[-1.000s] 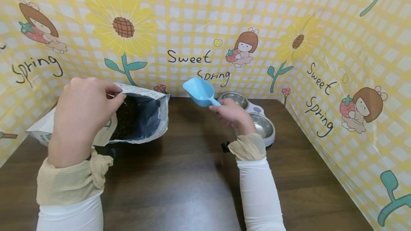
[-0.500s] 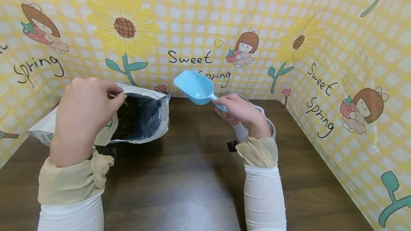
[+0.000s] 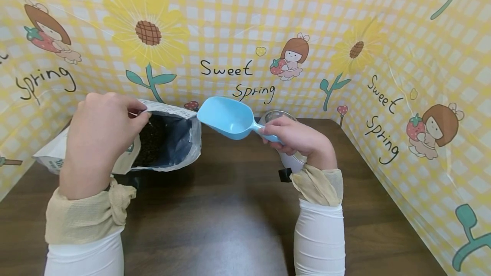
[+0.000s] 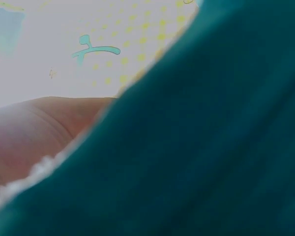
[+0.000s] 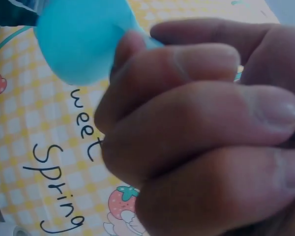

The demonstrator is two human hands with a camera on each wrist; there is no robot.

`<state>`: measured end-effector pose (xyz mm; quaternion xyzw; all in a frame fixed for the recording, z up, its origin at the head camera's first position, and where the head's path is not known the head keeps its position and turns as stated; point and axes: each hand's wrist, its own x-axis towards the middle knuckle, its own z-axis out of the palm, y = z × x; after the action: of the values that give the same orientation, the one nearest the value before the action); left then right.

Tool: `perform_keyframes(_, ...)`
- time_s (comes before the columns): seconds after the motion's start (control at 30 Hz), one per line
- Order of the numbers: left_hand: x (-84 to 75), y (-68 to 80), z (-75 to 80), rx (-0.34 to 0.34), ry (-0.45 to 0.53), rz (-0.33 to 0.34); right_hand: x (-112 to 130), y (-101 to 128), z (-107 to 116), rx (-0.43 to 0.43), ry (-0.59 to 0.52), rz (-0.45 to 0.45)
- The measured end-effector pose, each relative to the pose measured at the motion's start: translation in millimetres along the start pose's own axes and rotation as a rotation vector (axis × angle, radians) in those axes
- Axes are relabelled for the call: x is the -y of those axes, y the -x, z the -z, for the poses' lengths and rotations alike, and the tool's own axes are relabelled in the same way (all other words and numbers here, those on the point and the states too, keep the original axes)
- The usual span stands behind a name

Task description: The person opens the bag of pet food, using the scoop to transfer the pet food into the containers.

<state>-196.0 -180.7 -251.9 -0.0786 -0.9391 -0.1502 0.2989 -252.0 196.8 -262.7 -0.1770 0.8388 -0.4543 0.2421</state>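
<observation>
The right hand (image 3: 297, 137) has its fingers curled round the handle of a light blue plastic scoop (image 3: 229, 118), held above the dark wooden bench (image 3: 230, 220) with its open mouth tipped toward the bag and its front lip just beside the bag's rim. The left hand (image 3: 100, 133) pinches the top edge of a white foil-lined bag (image 3: 172, 139), holding its mouth open; dark granules show inside. The bag lies on the bench at the left. Behind the right hand, a steel bowl in a pale double feeder (image 3: 278, 116) peeks out. A yellow checked sunflower-print backdrop (image 3: 345, 33) surrounds the bench.
</observation>
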Motion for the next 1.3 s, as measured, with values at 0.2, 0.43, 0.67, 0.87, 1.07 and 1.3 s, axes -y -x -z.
perform_keyframes(0.2, -0.7, 0.5, -0.3, 0.005, -0.003, 0.006, 3, 1, -5, 0.089, 0.076, -0.008)
perform_keyframes(0.43, -2.1, 0.1, 0.2, 0.028, 0.000, 0.012, 9, -8, -18, 0.144, 0.137, 0.011)
perform_keyframes(0.67, -2.7, -0.4, 1.5, 0.068, 0.005, -0.010, 23, -20, -41, 0.189, 0.176, 0.079)
perform_keyframes(0.87, -2.8, -0.3, 2.3, 0.102, -0.004, -0.025, 33, -32, -65, 0.186, 0.252, 0.133)
perform_keyframes(1.07, -2.6, 0.4, 2.1, 0.124, -0.014, -0.024, 38, -42, -81, 0.112, 0.292, 0.111)
perform_keyframes(1.3, -1.9, -0.8, 2.0, 0.134, -0.005, -0.011, 38, -49, -90, 0.069, 0.329, 0.159)
